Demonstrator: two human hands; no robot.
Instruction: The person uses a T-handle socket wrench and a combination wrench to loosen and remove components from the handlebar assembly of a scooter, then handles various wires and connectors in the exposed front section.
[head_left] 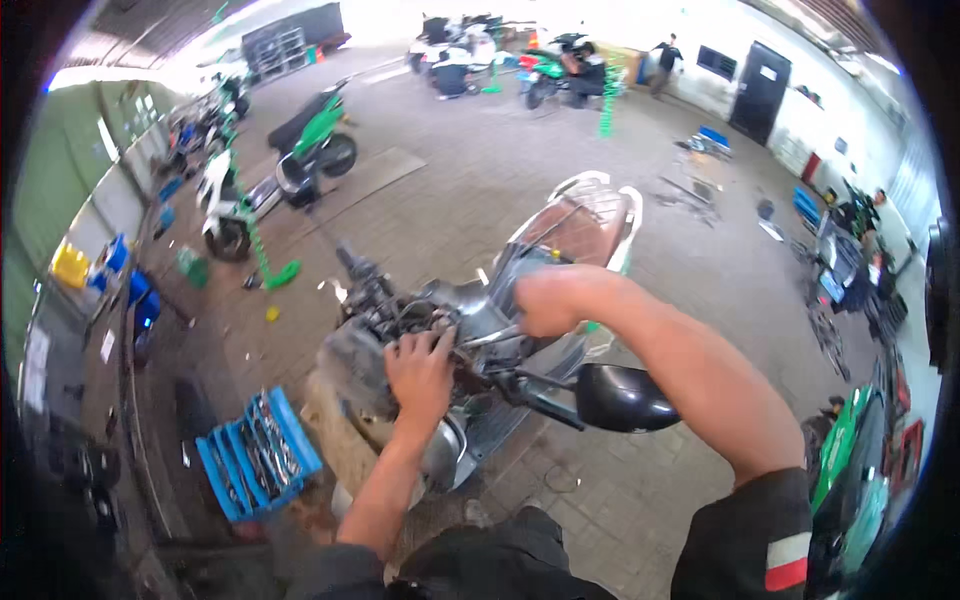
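Observation:
A partly stripped scooter (480,310) stands in front of me, its front end with bare handlebar parts and cables nearest to me. My left hand (420,378) rests on the centre of the handlebar area, fingers spread over it; what lies beneath the fingertips is hidden. My right hand (548,300) is closed in a fist, slightly blurred, above the right side of the handlebar. From that fist a slim silver metal tool (492,336) reaches toward my left fingers; its exact kind cannot be made out. A black mirror (626,397) sticks out below my right forearm.
On the floor at left lies an opened blue toolbox (258,455) with metal tools. Behind it, a green and white scooter (300,150) stands near a green coiled hose (262,250). Loose parts (835,270) line the right wall. People work on motorbikes at the back.

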